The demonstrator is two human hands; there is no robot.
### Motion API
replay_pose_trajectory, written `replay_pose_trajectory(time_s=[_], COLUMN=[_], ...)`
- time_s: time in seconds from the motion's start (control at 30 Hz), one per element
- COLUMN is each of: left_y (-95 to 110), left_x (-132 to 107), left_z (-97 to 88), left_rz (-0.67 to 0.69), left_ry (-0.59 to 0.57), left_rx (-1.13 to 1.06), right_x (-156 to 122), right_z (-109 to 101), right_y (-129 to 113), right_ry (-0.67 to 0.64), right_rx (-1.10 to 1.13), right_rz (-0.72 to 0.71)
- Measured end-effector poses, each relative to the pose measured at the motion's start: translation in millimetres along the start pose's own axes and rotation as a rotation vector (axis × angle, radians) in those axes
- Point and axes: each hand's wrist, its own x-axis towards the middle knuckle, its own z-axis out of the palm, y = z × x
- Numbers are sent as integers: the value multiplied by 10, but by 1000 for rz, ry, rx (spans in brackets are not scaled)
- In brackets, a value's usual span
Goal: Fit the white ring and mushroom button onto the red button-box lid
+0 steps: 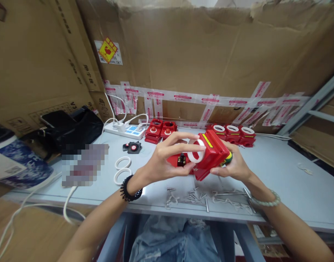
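Note:
My right hand (pixel 235 163) grips a red plastic housing (pixel 213 151) with a yellow label strip, tilted above the table. A green and yellow part (pixel 228 158) shows beside the right fingers. My left hand (pixel 167 154) has its thumb and fingers closed around a white ring (pixel 201 154) at the left-facing side of the housing. Whether the ring is seated there I cannot tell. Behind the left fingers is a small black part with brass terminals (pixel 181 160), next to red plastic. Two loose white rings (pixel 123 162) lie near my left wrist.
Screws and metal pins (pixel 194 196) are scattered at the front edge. Red housings with white rings (pixel 247 131) stand at the back right, two red units (pixel 153 131) at the back. Also there: black square parts (pixel 134 147), a power strip (pixel 124 130), a black bag (pixel 82 131), a cup (pixel 16 160).

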Motion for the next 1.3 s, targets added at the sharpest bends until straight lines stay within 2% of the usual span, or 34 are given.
replay_pose_trajectory(time_s=[0.2, 0.57, 0.73, 1.03, 1.3], left_y=[-7, 18, 13, -4, -13], left_x=[-6, 7, 6, 5, 20], left_z=[-2, 17, 0, -40, -22], left_rz=[-9, -27, -16, 66, 89], left_ry=[9, 24, -11, -143, -135], left_rx=[-8, -58, -61, -42, -139], right_x=[0, -11, -22, -30, -34], right_z=[6, 4, -4, -19, -20], right_y=[10, 13, 36, 39, 70], right_ry=[-4, 8, 3, -9, 20], right_rx=[33, 5, -2, 27, 54], right_rz=[25, -15, -15, 19, 29])
